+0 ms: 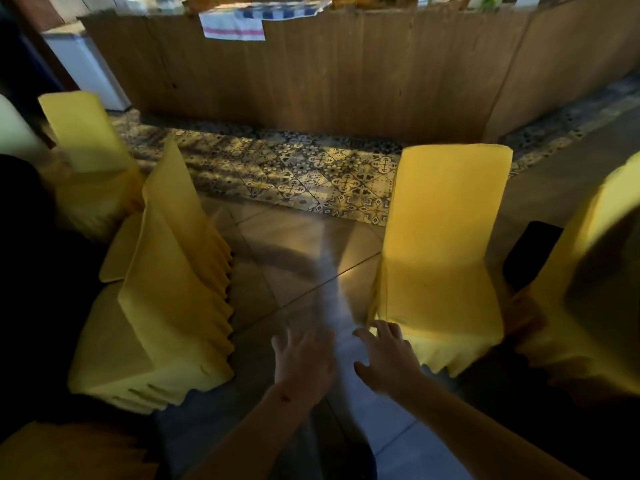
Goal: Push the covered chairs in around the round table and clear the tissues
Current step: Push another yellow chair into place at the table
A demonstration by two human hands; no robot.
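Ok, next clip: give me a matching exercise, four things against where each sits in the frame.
Things:
1. striped cloth
2. right hand
3. patterned tiles
4. white cabinet

Places:
A. far left, beside the wooden counter
B. open, at the front corner of a yellow-covered chair
C. hanging over the counter's top edge
D. floor strip along the counter's foot

Pairs: 1-C, 2-B, 3-D, 4-A
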